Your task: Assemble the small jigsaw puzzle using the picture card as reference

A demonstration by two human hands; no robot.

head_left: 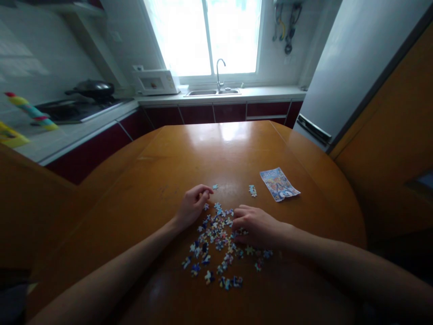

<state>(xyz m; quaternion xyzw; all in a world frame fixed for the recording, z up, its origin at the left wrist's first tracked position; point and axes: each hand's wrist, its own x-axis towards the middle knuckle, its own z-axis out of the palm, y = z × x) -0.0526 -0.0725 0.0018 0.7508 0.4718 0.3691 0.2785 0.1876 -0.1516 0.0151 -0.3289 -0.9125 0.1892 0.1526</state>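
Several small jigsaw pieces (216,239) lie scattered on a round wooden table (203,153). My left hand (193,205) rests at the pile's upper left edge, its fingers curled into a pinch; whether a piece is in them is hidden. My right hand (255,225) lies palm down on the pile's right side, fingers bent and touching pieces. A single piece (215,186) sits just beyond my left fingertips. A small joined cluster (252,191) lies farther right.
A printed picture card (279,183) lies on the table to the right. Behind the table runs a kitchen counter with a sink (213,92), a microwave (156,82) and a wok on a stove (93,89). A fridge (338,81) stands at right.
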